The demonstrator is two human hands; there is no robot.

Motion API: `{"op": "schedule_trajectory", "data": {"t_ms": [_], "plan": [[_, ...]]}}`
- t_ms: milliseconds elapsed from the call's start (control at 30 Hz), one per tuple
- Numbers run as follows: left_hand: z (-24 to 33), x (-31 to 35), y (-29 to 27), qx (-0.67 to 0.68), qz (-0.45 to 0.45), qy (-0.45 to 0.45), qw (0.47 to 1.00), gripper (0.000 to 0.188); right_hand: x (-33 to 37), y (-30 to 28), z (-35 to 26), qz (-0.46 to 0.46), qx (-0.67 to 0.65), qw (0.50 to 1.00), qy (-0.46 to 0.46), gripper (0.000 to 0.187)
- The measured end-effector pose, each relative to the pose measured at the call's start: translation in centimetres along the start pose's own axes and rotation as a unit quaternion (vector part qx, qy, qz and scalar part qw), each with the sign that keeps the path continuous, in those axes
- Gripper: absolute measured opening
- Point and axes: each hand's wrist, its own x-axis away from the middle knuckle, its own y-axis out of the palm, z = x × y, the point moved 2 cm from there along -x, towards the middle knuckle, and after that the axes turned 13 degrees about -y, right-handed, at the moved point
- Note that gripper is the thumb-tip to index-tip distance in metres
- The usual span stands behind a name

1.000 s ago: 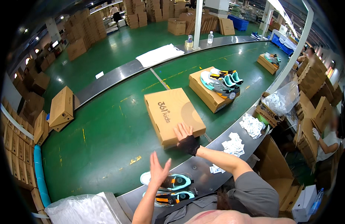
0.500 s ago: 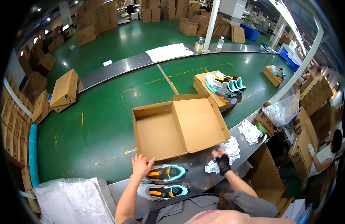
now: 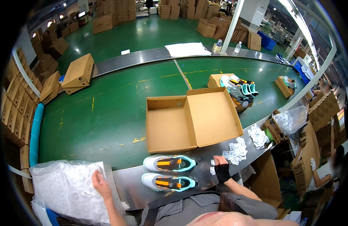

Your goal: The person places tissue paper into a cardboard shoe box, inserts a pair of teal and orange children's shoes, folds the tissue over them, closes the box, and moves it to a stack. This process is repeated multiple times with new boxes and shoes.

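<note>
My left hand (image 3: pixel 100 184) is over the edge of a stack of thin white paper sheets (image 3: pixel 65 188) in clear plastic, its fingers stretched out with nothing visible in them. My right hand (image 3: pixel 222 170), in a black fingerless glove, is at the metal ledge beside a few small white sachets (image 3: pixel 212 171). Its fingers are curled in; whether a sachet is between them is hidden. Between the hands lie two grey sneakers (image 3: pixel 168 163) with orange and turquoise parts, side by side. Beyond them an opened cardboard shoebox (image 3: pixel 170 128) stands with its lid folded back to the right.
Sachet heaps (image 3: pixel 237 151) lie right of the shoebox. More sneakers (image 3: pixel 241 88) rest on a closed box behind it. Closed shoeboxes (image 3: pixel 78 71) stand at the far left of the green belt (image 3: pixel 117 113). A co-worker's gloved hand (image 3: pixel 313 164) shows at the right edge.
My left hand has left the shoebox's near edge and moved left to the paper stack. My right hand stays near the sachets, its fingers now at the smaller group. The view has shifted.
</note>
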Motion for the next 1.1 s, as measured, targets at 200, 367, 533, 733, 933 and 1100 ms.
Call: {"op": "schedule_trajectory", "data": {"t_ms": [200, 367, 533, 733, 933, 1100], "plan": [[-11.2, -0.4, -9.8, -0.367, 0.101, -0.135, 0.915, 0.038, -12.1, 3.4, -6.4, -0.065, -0.078, 0.991, -0.081, 0.046], [-11.3, 0.4, -12.4, -0.423, -0.005, -0.159, 0.892, 0.051, -13.1, 12.1, -8.3, -0.411, -0.111, 0.897, -0.122, 0.051], [-14.6, 0.2, -12.4, -0.403, 0.044, -0.042, 0.913, 0.036, -13.2, 16.6, -9.1, -0.533, -0.044, 0.828, -0.171, 0.042], [-9.3, -2.5, -16.6, -0.336, 0.107, -0.096, 0.931, 0.020, -13.4, 15.2, -10.1, -0.496, -0.040, 0.847, -0.187, 0.039], [-11.9, 1.4, -12.9, -0.493, 0.040, -0.076, 0.866, 0.029, -13.2, 14.8, -10.0, -0.466, -0.074, 0.865, -0.171, 0.039], [-21.1, -4.4, -22.7, -0.406, 0.170, -0.079, 0.894, 0.021, -12.7, 17.0, -10.0, -0.458, -0.071, 0.864, -0.198, 0.046]]}}
